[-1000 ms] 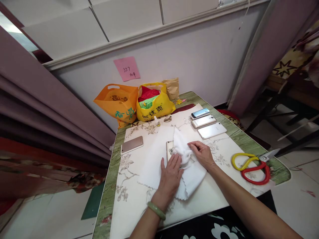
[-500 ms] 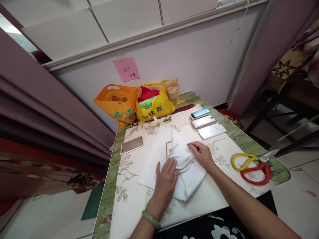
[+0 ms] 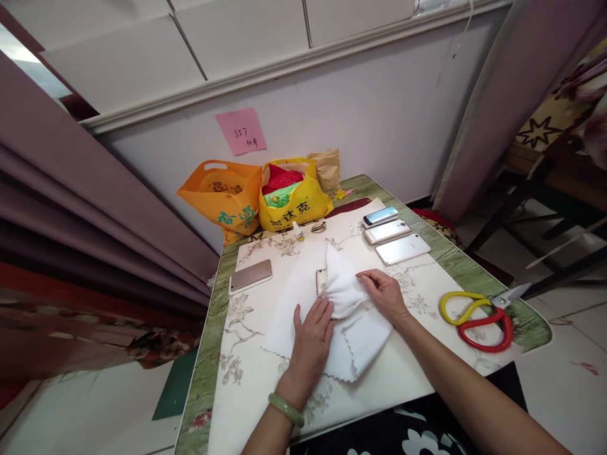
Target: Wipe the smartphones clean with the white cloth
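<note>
A pale, smooth wall (image 3: 370, 126) stands at the far side of a green-patterned table (image 3: 202, 366), on which lies a cream floral mat (image 3: 246, 392). In the head view, the left hand (image 3: 310, 332) lies palm down at the near left of the bunched cloth, fingers extended, gripping nothing. A smooth green bangle (image 3: 286, 409) circles its wrist. The right hand (image 3: 386, 296) comes in from the near right, knuckles bent, thumb and forefinger close together at the cloth's right side; whether they pinch it cannot be told. The cloth (image 3: 344, 287) is white, soft and creased, with zigzag-cut edges, spread mid-mat. It partly covers a flat, pale phone (image 3: 321, 278), whose far left end shows. Scissors (image 3: 500, 302) with looped yellow and red handles lie at right.
</note>
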### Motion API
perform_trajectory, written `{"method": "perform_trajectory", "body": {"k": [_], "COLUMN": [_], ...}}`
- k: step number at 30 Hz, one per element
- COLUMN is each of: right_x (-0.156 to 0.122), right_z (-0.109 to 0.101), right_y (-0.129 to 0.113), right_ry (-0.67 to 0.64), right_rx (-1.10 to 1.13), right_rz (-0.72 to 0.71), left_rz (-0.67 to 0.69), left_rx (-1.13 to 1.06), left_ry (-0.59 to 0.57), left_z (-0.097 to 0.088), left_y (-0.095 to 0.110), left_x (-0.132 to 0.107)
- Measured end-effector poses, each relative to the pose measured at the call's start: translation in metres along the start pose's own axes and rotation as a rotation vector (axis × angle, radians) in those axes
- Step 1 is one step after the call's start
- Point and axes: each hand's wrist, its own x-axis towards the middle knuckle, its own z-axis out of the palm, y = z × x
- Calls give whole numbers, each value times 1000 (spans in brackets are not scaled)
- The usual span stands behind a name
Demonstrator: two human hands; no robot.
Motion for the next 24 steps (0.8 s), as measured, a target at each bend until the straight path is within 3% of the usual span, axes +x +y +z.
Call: {"method": "perform_trajectory", "body": {"k": [5,8,13,20,24], "right_x": [-1,-1,-1,0,0], "right_z": [0,-1,-1,0,0], "right_y": [-3,-4,-4,-3,-2], "right_ry": [6,5,-3,9,12], "right_rx": [0,-2,-19,-9,2], "right_rz": [-13,-10,-4,-17,-10], "left_rz": [71,101,-3,106,143], "left_rx": [-70,-59,-10,-33,-6], "left_ry": [-15,-53,14,18,12], "left_z": [4,-1,-3,10,13], "left_y": [18,8,-5,35,40], "left_x": [4,-6,-4,17,25]}}
